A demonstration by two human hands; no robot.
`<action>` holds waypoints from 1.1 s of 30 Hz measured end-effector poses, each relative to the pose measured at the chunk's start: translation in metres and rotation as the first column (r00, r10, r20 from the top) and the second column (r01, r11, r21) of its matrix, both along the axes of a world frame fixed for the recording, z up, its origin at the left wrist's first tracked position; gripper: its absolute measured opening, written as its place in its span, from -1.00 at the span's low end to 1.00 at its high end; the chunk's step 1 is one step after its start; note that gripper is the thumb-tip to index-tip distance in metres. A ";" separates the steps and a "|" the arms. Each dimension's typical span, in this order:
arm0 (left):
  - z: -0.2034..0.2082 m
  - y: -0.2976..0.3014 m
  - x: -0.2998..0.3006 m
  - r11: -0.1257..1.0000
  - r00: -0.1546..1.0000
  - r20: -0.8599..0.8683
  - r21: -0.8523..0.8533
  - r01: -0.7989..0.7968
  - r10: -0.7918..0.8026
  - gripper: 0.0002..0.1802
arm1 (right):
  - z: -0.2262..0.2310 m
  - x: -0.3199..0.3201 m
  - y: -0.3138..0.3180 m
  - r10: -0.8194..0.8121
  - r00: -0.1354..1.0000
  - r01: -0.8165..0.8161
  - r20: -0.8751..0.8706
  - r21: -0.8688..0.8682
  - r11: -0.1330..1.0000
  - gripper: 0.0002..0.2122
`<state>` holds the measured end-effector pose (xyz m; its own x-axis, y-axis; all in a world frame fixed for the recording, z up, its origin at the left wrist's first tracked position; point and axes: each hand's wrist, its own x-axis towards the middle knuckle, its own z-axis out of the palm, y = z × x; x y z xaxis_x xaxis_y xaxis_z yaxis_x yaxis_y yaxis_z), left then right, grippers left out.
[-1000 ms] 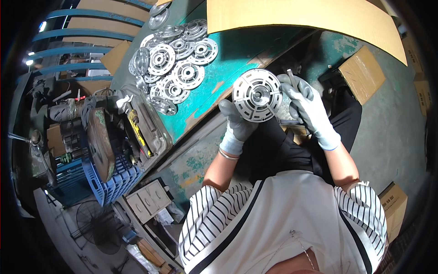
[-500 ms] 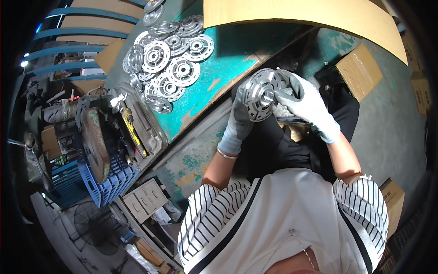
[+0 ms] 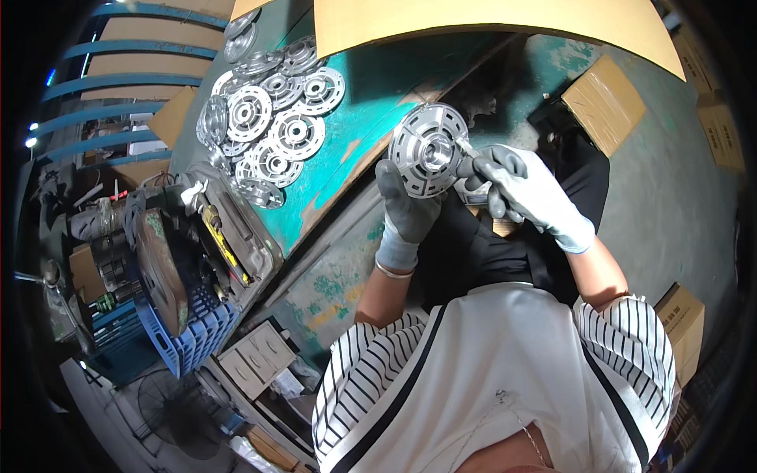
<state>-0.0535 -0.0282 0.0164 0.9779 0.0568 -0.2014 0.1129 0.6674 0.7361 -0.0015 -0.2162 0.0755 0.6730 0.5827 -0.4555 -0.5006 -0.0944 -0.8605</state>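
Note:
My left hand (image 3: 406,206), in a grey and white work glove, grips a round metal flange disc (image 3: 410,151) by its lower left edge. The disc is tilted up, its slotted rim and raised centre hub showing. My right hand (image 3: 516,185), gloved alike, has its fingers curled just right of the disc. A slim, light-coloured tool (image 3: 467,148) sticks out of those fingers toward the disc; most of it is hidden and its kind does not show. Similar metal discs (image 3: 297,134) lie heaped on the green table to the left.
The green worktable (image 3: 359,118) has a worn front edge. A large cardboard sheet (image 3: 489,16) hangs across the top. One cardboard box (image 3: 605,102) stands beyond my right knee. At left are a blue crate (image 3: 193,335), a yellow-handled tool (image 3: 225,244) and grimy machinery (image 3: 162,268).
The disc has turned to show more of its face and shifted slightly left and up. My right hand has pulled away from its rim, and the slim tool now shows. My view has shifted slightly.

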 end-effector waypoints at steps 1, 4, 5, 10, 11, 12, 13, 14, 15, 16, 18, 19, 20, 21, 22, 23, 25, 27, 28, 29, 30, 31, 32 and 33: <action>0.000 0.001 0.000 0.998 0.999 0.013 0.045 0.043 -0.044 -0.03 | -0.002 0.000 -0.001 -0.007 1.000 0.007 0.001 -0.001 1.000 -0.79; 0.007 -0.007 0.001 0.990 0.997 0.017 0.126 0.069 -0.072 -0.04 | -0.017 -0.004 0.001 0.040 0.991 -0.022 0.125 -0.141 0.990 -0.82; 0.009 -0.010 0.001 0.986 0.999 0.010 0.162 0.047 -0.049 -0.06 | -0.022 -0.007 0.002 0.056 0.898 0.075 0.437 -0.277 0.958 -0.83; 0.002 -0.015 -0.001 0.980 1.000 0.011 0.198 0.026 -0.029 -0.13 | -0.048 -0.013 0.003 0.071 0.627 0.252 0.776 -0.289 0.924 -0.82; -0.001 -0.013 -0.002 0.977 0.998 -0.026 0.206 0.060 -0.055 -0.14 | -0.050 -0.014 0.002 0.089 0.588 0.273 0.804 -0.301 0.914 -0.80; -0.005 -0.012 -0.003 0.976 0.998 -0.028 0.207 0.063 -0.058 -0.14 | -0.051 -0.014 0.001 0.108 0.548 0.294 0.829 -0.312 0.903 -0.78; -0.007 -0.013 -0.003 0.991 0.998 0.012 0.119 0.061 -0.063 -0.26 | -0.052 -0.015 0.000 0.106 0.550 0.297 0.828 -0.313 0.902 -0.78; -0.008 -0.014 -0.003 0.998 0.997 0.051 0.028 0.063 -0.064 -0.36 | -0.052 -0.015 -0.001 0.159 0.484 0.343 0.860 -0.354 0.870 -0.76; -0.009 -0.015 -0.004 0.997 0.996 0.048 0.028 0.067 -0.069 -0.36 | -0.053 -0.016 -0.002 0.216 0.418 0.390 0.882 -0.389 0.835 -0.73; -0.001 -0.019 0.000 0.997 0.996 0.054 -0.021 0.075 -0.074 -0.34 | -0.054 -0.010 -0.005 0.215 0.420 0.392 0.882 -0.390 0.833 -0.73; 0.018 -0.028 0.006 0.990 0.995 0.067 -0.118 0.083 -0.075 -0.29 | -0.052 0.005 -0.014 0.061 0.092 0.661 0.994 -0.106 0.742 -0.70; 0.020 -0.028 0.010 0.995 0.996 0.069 -0.073 0.067 -0.062 -0.17 | -0.051 0.003 -0.018 -0.040 0.179 0.697 0.983 -0.098 0.710 -0.72; 0.016 -0.028 0.011 0.995 0.996 0.068 -0.074 0.066 -0.061 -0.17 | -0.047 0.005 -0.021 -0.040 0.173 0.656 0.984 -0.084 0.750 -0.74; 0.010 -0.028 0.009 0.997 0.999 0.032 -0.070 0.035 -0.033 -0.12 | -0.050 0.002 -0.019 -0.035 0.201 0.604 0.979 -0.095 0.791 -0.74; 0.009 -0.028 0.011 0.998 1.000 -0.001 -0.067 0.009 -0.009 -0.07 | -0.053 0.000 -0.016 -0.028 0.224 0.553 0.974 -0.104 0.827 -0.75; 0.008 -0.029 0.011 0.998 1.000 0.000 -0.068 0.013 -0.013 -0.07 | -0.054 0.001 -0.012 -0.073 0.226 0.471 0.971 -0.044 0.881 -0.75; 0.009 -0.030 0.009 0.995 1.000 -0.014 -0.103 -0.004 0.002 -0.08 | -0.049 -0.011 -0.010 0.018 0.403 0.436 0.915 -0.209 0.876 -0.73; 0.010 -0.033 0.009 0.995 1.000 -0.009 -0.096 -0.013 0.012 -0.08 | -0.050 -0.017 -0.011 0.104 0.456 0.420 0.884 -0.316 0.850 -0.70; 0.011 -0.035 0.009 0.996 1.000 0.001 -0.092 -0.016 0.016 -0.08 | -0.054 -0.019 -0.012 0.149 0.373 0.447 0.916 -0.318 0.836 -0.66; 0.012 -0.036 0.008 0.996 1.000 0.002 -0.093 -0.014 0.015 -0.08 | -0.057 -0.021 -0.013 0.195 0.289 0.474 0.937 -0.317 0.822 -0.63; 0.012 -0.036 0.006 0.998 1.000 -0.012 -0.064 -0.007 0.006 -0.09 | -0.059 -0.022 -0.015 0.195 0.289 0.476 0.937 -0.318 0.820 -0.63; 0.013 -0.036 0.004 0.999 1.000 -0.024 -0.033 0.001 -0.002 -0.11 | -0.058 -0.022 -0.013 0.231 0.323 0.455 0.918 -0.364 0.813 -0.60; 0.012 -0.035 0.001 0.999 1.000 -0.024 -0.034 0.003 -0.003 -0.11 | -0.057 -0.022 -0.013 0.266 0.356 0.433 0.896 -0.410 0.803 -0.57; 0.007 -0.034 -0.002 0.999 1.000 -0.026 -0.053 0.007 -0.008 -0.14 | -0.056 -0.022 -0.013 0.266 0.357 0.434 0.896 -0.411 0.802 -0.57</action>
<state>-0.0560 -0.0621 0.0236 0.9726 0.0379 -0.2296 0.1370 0.7044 0.6965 -0.0237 -0.2293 0.0195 0.8699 0.4020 0.2858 0.4922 -0.6695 -0.5563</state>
